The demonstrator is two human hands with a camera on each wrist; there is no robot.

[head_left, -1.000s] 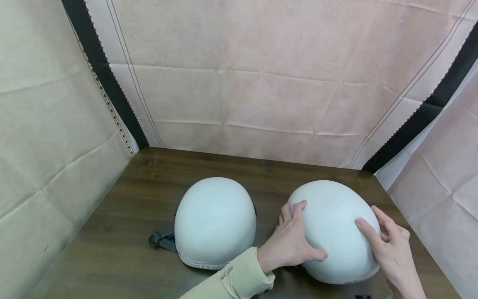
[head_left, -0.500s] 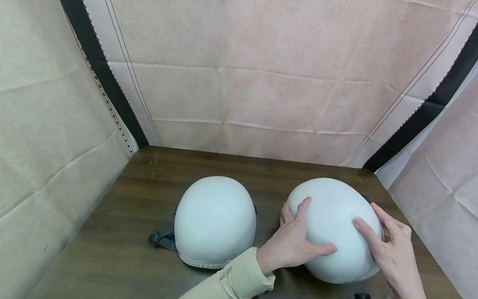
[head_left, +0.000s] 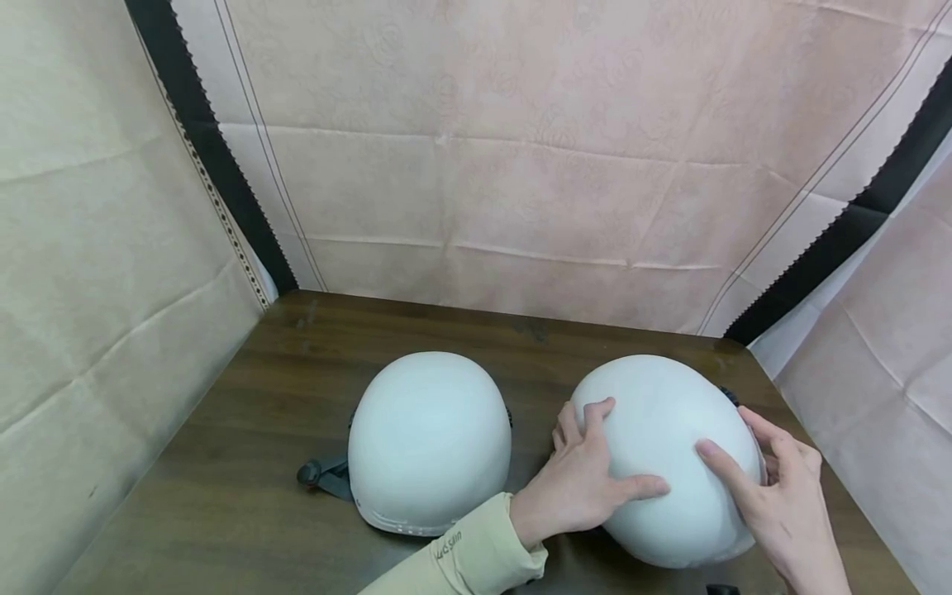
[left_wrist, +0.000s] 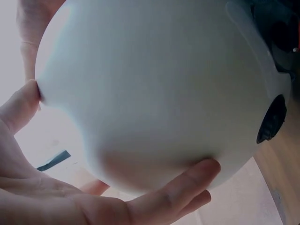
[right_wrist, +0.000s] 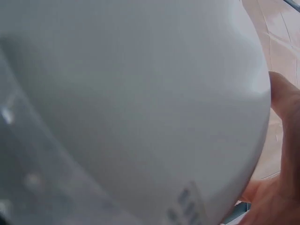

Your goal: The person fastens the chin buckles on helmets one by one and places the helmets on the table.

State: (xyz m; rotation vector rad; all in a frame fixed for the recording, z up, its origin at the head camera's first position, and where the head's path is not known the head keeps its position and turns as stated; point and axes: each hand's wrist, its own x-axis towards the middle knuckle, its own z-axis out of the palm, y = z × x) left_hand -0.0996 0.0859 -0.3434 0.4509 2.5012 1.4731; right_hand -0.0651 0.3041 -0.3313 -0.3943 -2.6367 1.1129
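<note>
Two white helmets with smooth domes are on the brown table. My left hand (head_left: 580,487) holds the right-hand helmet (head_left: 662,471) by its left side, thumb on the dome's lower front and fingers on the upper left. On the opposite side my right hand (head_left: 784,496) grips the same helmet, thumb on the dome and fingers at the rim, partly hidden. In the left wrist view, a round black fitting (left_wrist: 273,119) shows on this helmet's side. The right wrist view has its shell (right_wrist: 159,103) filling most of the picture, with some blurred print near the bottom.
To the left stands the other white helmet (head_left: 430,442), a dark strap with a round knob (head_left: 308,473) sticking out from it. A small black object (head_left: 721,589) lies at the bottom edge. Pale cloth walls (head_left: 476,182) enclose the brown table (head_left: 223,496) on three sides.
The held helmet has turned slightly, and a dark part now shows at its upper right edge. My left thumb has moved right across the dome; my right thumb sits a little farther left.
</note>
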